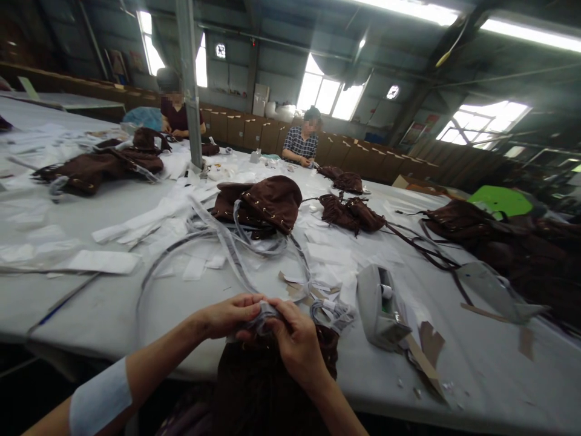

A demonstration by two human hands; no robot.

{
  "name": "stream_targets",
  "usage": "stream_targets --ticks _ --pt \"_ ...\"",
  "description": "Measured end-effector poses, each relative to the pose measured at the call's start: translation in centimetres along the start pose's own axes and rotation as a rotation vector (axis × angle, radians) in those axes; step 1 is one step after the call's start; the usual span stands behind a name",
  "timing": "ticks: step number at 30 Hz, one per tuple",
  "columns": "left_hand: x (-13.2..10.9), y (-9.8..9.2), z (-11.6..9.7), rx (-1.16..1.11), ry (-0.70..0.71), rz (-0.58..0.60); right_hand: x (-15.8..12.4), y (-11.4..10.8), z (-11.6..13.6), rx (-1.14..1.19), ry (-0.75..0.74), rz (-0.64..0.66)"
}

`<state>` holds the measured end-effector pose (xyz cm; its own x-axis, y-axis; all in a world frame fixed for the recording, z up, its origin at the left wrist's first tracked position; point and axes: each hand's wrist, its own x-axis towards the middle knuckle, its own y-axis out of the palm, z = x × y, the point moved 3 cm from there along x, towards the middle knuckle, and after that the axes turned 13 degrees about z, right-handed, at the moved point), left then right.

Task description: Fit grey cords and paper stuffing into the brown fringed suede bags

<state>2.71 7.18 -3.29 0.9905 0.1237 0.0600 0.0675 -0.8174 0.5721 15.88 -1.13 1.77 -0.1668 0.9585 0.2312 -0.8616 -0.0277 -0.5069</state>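
My left hand and my right hand meet at the table's front edge, fingers closed round a strap in clear plastic wrapping. Below them hangs a dark brown bag, partly hidden by my right forearm. Beside my right hand lies another coil of plastic-wrapped strap. Farther in sits a brown drawstring bag with gold eyelets, its long wrapped strap looping toward me. A light patch covers part of my left forearm.
A grey tape dispenser stands at the right, with brown paper scraps by it. Piled brown bags fill the far right, near another dispenser. White paper strips litter the left. Two people work across the table, beyond a metal post.
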Motion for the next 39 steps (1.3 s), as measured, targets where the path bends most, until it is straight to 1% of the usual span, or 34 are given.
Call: stream_targets --ticks 2,4,6,8,11,13,15,18,21,25,27,29,31,33,34,35,39 --pt "0.2 0.0 -0.5 0.030 0.010 -0.060 0.1 -0.1 -0.6 0.092 0.061 0.035" --pt "0.3 0.3 -1.1 0.074 -0.022 -0.064 0.1 -0.5 -1.0 0.152 0.116 0.105" --pt "0.4 0.7 -1.3 0.130 -0.102 -0.007 0.2 -0.9 -1.1 0.117 0.147 0.184" --pt "0.4 0.8 -1.2 0.174 -0.178 0.034 0.3 -1.0 -0.9 0.040 0.140 0.264" --pt "0.6 0.4 -1.1 0.186 -0.195 -0.011 0.6 -0.7 -0.7 -0.004 0.112 0.321" --pt "0.7 0.1 -1.0 0.172 -0.183 -0.041 0.6 -0.4 -0.9 -0.017 0.129 0.303" --pt "0.9 0.0 -1.1 0.159 -0.185 -0.041 0.4 -0.2 -1.1 -0.049 0.156 0.288" --pt "1.0 0.1 -1.3 0.120 -0.202 0.022 0.0 -0.1 -1.2 -0.102 0.161 0.251" --pt "0.8 0.2 -1.2 0.072 -0.200 0.108 -0.5 0.0 -1.2 -0.136 0.118 0.198" --pt "0.3 0.3 -0.6 0.079 -0.183 0.147 -1.0 0.4 -1.6 -0.122 0.063 0.162" --pt "0.1 0.4 -0.3 0.115 -0.155 0.115 -1.1 0.4 -1.7 -0.106 0.063 0.155" --pt "-0.1 0.5 -0.2 0.154 -0.107 0.047 -0.9 0.3 -1.8 -0.080 0.102 0.169" --pt "-0.1 0.6 0.0 0.179 -0.075 -0.012 -0.7 0.1 -1.6 -0.042 0.154 0.232" --pt "0.0 0.8 0.2 0.199 -0.080 -0.030 -0.5 0.0 -1.3 -0.016 0.182 0.319" --pt "0.0 0.8 0.2 0.209 -0.085 -0.030 -0.3 0.0 -1.1 -0.017 0.187 0.342" --pt "0.1 0.7 0.3 0.217 -0.089 -0.034 -0.2 0.0 -1.0 -0.028 0.186 0.345" --pt "0.1 0.2 0.2 0.161 -0.074 -0.067 0.1 0.0 -1.2 -0.160 0.173 0.268"
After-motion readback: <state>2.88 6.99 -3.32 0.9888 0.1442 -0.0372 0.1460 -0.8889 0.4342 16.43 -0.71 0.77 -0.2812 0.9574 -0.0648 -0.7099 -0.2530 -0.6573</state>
